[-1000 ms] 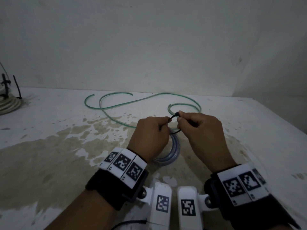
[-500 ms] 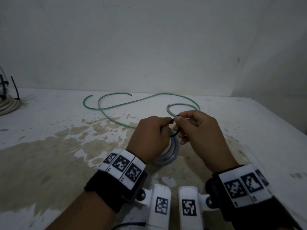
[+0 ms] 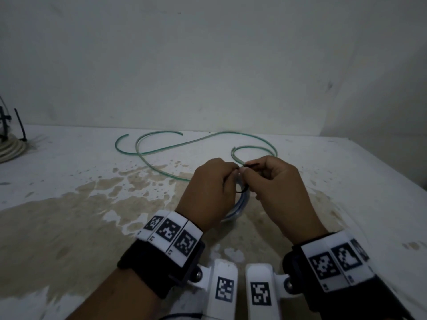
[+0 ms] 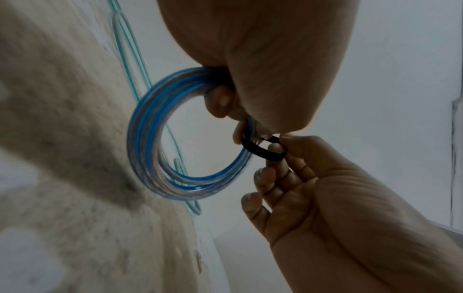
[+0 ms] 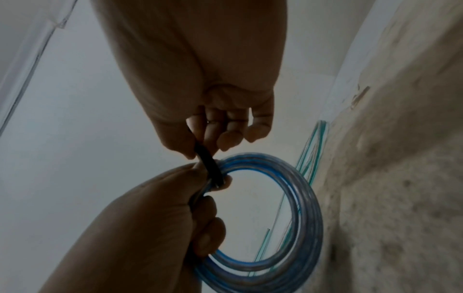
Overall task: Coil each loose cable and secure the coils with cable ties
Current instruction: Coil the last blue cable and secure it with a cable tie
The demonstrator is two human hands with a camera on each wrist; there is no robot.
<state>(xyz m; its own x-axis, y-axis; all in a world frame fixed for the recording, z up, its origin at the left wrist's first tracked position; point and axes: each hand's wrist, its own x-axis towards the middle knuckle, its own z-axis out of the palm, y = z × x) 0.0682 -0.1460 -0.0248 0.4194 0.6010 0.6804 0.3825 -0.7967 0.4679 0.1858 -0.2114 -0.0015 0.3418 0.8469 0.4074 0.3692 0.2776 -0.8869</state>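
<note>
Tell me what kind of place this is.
Probably a bare workroom or utility corner, not a home desk: a stained, flaking white work surface against a plain wall, a loose green cable on it, and a tied pale coil at its far left.

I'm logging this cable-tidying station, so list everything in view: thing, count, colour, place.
blue cable coil: one, blue and clear, held upright between both hands just above the table.
black cable tie: one, black, looped round the blue coil near the fingers.
green cable: one, green, loose on the table beyond the hands, uncoiled.
white coil: one, whitish, far left edge of the table, black ties sticking up from it.
table: one, white with brown stains.
wall: grey-white, behind the table.
left hand: grips the blue coil.
right hand: pinches the black tie.
wrist bands: two, black with white marker tags.
</note>
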